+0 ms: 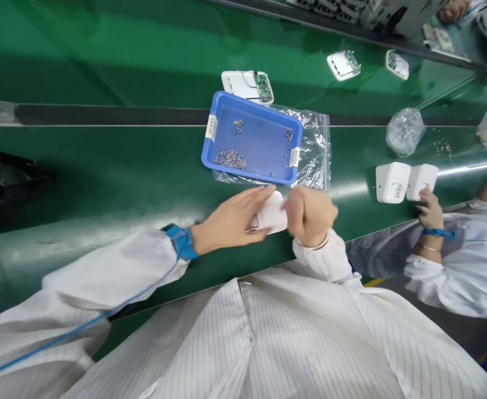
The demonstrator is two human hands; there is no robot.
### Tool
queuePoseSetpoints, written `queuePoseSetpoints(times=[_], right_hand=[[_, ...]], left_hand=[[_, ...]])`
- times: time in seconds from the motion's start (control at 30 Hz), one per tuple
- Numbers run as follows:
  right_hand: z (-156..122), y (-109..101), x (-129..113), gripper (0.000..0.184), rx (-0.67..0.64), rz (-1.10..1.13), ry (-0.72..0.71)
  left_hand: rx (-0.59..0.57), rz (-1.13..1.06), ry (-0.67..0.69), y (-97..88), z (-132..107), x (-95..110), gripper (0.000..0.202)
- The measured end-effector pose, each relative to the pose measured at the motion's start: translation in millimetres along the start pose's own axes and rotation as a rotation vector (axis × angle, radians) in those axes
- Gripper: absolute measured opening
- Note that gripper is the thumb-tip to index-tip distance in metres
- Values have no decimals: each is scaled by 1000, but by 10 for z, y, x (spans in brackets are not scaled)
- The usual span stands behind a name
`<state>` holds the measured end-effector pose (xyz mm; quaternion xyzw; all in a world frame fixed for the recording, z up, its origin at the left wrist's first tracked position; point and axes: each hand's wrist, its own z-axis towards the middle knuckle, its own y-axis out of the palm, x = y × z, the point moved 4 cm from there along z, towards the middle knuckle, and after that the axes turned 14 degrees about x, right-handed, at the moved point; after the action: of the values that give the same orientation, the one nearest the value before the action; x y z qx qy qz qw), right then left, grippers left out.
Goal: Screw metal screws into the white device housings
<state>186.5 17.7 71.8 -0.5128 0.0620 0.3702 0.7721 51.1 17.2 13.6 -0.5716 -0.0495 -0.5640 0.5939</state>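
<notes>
A white plastic device housing [277, 213] with rounded corners lies near the front of the bench. My left hand [237, 218] is laid over its left part, fingers along it, gripping it and hiding much of it. At the right end of the housing, my right hand [313, 215] is closed like a fist and slightly blurred. What its fingers hold, if anything, is hidden. Just behind both hands sits a blue tray [264, 141] with small screws [231, 159] in loose piles. A blue wrist strap [181, 242] with a cord circles my left wrist.
Under the tray lies a clear plastic bag [316, 149]. An opened white housing with a green circuit board [263, 87] rests behind it; similar ones [344, 65] are farther right. A co-worker's hand [430, 209] touches one of two white housings [393, 183]. A black object [6, 185] is at left.
</notes>
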Motion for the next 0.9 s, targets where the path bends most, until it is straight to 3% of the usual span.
queuePoseSetpoints(times=[0.07,0.13,0.2,0.23,0.3,0.37,0.47,0.53,0.6,0.67,0.7,0.8,0.83,0.9], right_hand=[[172,-137,272,45,69,-170,155],[299,-114,542,37,-20,-259,248],[351,2,735,31,-168,-243,251],[353,57,796,29,-222,-230,240],[331,127,855,24,-271,-251,233],[302,151,840,22,-292,-303,225],[284,149,753,24,-304,-337,185],[281,149,714,24,-308,-338,162],[278,158,707,22,-303,-323,162],[279,170,720,17,-286,-294,177],[282,176,729,16,-274,-280,186],[294,185,745,13,-225,-266,216],[298,184,745,13,-202,-270,231],[299,179,730,16,-151,-287,263]], left_hand=[[-11,110,45,104,33,148,86],[-26,142,35,119,66,273,84],[16,36,-24,-26,119,349,86],[92,-19,-54,-167,164,352,89],[378,-31,-86,-562,290,251,91],[755,129,-52,-1001,433,8,89],[1157,442,-112,-1502,635,-629,97],[1212,545,-482,-1745,706,-1227,88],[1264,495,-904,-1937,636,-1762,85],[1172,396,-1122,-2052,569,-2116,90],[1117,354,-1168,-2083,542,-2214,92],[1054,360,-1119,-2042,503,-2171,92],[1066,393,-1026,-1969,521,-2049,90],[1089,425,-705,-1718,611,-1665,78]])
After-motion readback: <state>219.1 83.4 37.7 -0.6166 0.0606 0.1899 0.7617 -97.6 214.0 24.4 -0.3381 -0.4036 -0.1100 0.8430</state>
